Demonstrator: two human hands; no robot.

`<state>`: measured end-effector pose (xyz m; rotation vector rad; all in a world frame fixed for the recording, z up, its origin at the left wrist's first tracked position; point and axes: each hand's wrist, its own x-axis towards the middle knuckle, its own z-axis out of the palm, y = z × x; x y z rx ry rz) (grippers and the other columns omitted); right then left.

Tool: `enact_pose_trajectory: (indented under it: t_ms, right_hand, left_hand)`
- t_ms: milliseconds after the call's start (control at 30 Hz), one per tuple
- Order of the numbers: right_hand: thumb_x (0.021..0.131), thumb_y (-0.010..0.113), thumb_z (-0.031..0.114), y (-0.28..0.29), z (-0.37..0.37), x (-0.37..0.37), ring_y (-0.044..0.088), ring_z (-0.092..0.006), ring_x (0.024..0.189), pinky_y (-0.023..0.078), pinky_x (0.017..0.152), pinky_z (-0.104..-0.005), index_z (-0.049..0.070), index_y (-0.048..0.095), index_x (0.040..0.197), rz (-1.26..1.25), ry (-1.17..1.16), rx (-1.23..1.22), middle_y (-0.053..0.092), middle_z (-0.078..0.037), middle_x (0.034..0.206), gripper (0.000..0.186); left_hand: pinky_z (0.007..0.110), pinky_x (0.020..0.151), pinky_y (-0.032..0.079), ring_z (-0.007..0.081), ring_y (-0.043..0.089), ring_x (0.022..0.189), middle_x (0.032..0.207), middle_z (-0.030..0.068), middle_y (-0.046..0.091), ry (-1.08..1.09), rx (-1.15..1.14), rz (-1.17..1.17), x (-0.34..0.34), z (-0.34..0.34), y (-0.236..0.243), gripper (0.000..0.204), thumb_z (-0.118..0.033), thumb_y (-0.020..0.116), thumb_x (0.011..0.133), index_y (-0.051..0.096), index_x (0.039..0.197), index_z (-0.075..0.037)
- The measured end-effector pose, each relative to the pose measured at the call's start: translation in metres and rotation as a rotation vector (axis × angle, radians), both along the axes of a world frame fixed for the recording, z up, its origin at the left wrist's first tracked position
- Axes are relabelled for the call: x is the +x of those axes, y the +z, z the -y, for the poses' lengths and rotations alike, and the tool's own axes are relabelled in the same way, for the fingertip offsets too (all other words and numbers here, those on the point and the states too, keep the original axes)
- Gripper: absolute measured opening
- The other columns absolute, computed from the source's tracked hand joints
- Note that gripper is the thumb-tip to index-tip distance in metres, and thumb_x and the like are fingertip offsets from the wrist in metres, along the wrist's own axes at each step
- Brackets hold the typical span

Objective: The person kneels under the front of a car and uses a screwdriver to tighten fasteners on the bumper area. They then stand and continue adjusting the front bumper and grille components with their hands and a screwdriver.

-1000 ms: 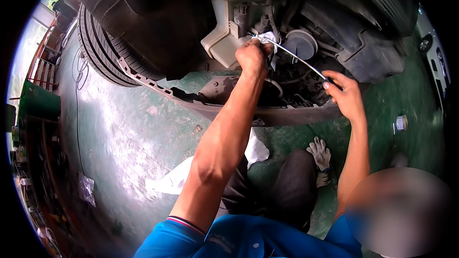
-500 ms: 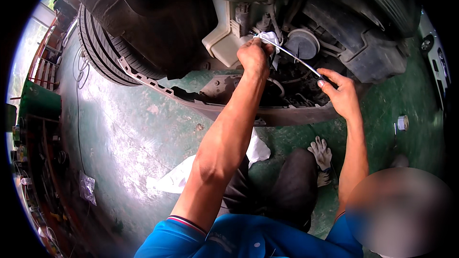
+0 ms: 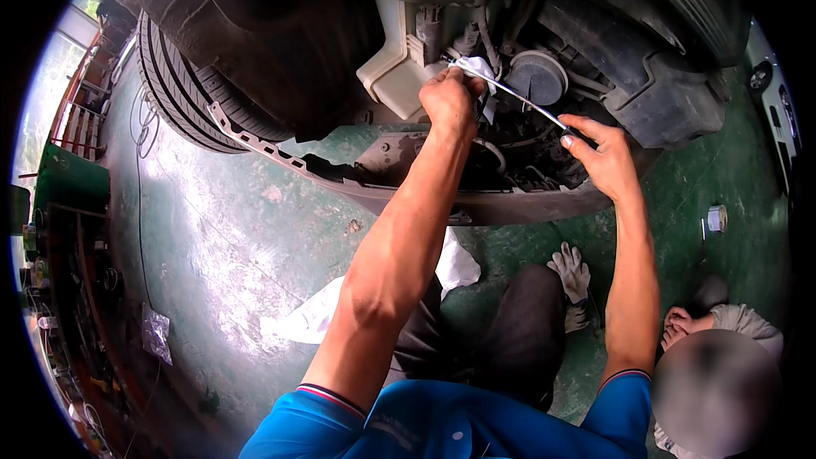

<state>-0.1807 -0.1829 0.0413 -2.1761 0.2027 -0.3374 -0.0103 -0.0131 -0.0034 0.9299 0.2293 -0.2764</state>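
Under the car's front end, my left hand [image 3: 450,102] is closed on a crumpled white cloth [image 3: 481,68] at the far end of a long thin metal screwdriver [image 3: 523,98]; what lies inside those fingers is hidden. My right hand [image 3: 599,157] grips the screwdriver's dark handle, lower and to the right. The tip is beside a pale plastic reservoir [image 3: 393,78], among hoses and fittings. Just right of the cloth sits a round dark canister [image 3: 535,78]. The detached-looking lower bumper edge [image 3: 501,212] runs beneath both hands.
A tyre [image 3: 170,85] stands left, dark liner [image 3: 654,98] hangs right. On the green floor lie gloves [image 3: 571,276], white sheeting [image 3: 459,259], a plastic bag [image 3: 155,331] and a small can [image 3: 715,218]. A co-worker's hands [image 3: 680,323] are at lower right. A cluttered rack [image 3: 64,272] lines the left.
My right hand has moved slightly up and left along with the screwdriver. My left hand stays in place. The co-worker's hands and sleeve have come into view at lower right.
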Motion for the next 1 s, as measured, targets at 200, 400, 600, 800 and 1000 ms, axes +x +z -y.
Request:
enact_pose_trajectory:
  t_ms: [200,400,600,800,1000]
  right_hand:
    - [0.087,0.066,0.010,0.002,-0.001,0.004,0.048,-0.0040,0.058,0.041,0.053,-0.0214,0.000,0.064,0.118,-0.238,0.001,0.261,0.060,-0.001,0.072,0.032]
    - [0.088,0.064,0.011,-0.004,0.003,0.004,0.046,-0.0047,0.054,0.039,0.049,-0.0209,0.000,0.062,0.120,-0.213,0.024,0.314,0.058,0.000,0.071,0.033]
    - [0.087,0.066,0.010,-0.009,0.005,-0.031,0.044,-0.0031,0.058,0.037,0.050,-0.0198,0.002,0.064,0.116,-0.168,-0.072,0.263,0.057,0.003,0.074,0.031]
    - [0.086,0.067,0.007,-0.011,-0.008,-0.028,0.043,-0.0021,0.060,0.036,0.052,-0.0203,0.001,0.064,0.117,-0.078,-0.091,0.243,0.060,0.002,0.080,0.031]
    - [0.086,0.067,0.007,-0.009,-0.008,-0.022,0.052,-0.0060,0.072,0.044,0.063,-0.0226,-0.001,0.064,0.117,-0.167,-0.091,0.239,0.065,-0.002,0.089,0.032]
  left_hand:
    - [0.031,0.058,0.056,0.0216,0.061,0.063,0.080,0.0122,0.060,0.033,0.008,0.017,0.001,0.001,0.000,0.012,-0.002,0.051,0.091,0.057,0.094,0.008]
    - [0.033,0.058,0.056,0.0231,0.060,0.064,0.081,0.0135,0.060,0.022,-0.027,-0.017,0.003,0.001,0.001,0.013,-0.001,0.051,0.091,0.057,0.094,0.009]
    - [0.027,0.053,0.048,0.0169,0.057,0.058,0.079,0.0110,0.063,0.010,-0.026,-0.012,-0.001,0.002,0.005,0.020,-0.007,0.047,0.097,0.059,0.094,0.009]
    - [0.027,0.055,0.049,0.0164,0.056,0.056,0.075,0.0099,0.062,0.022,-0.054,-0.019,-0.002,0.001,0.005,0.021,-0.007,0.046,0.097,0.060,0.089,0.008]
    - [0.028,0.053,0.049,0.0166,0.057,0.055,0.073,0.0105,0.062,0.027,-0.026,-0.023,-0.002,-0.001,0.005,0.021,-0.008,0.047,0.096,0.059,0.092,0.009]
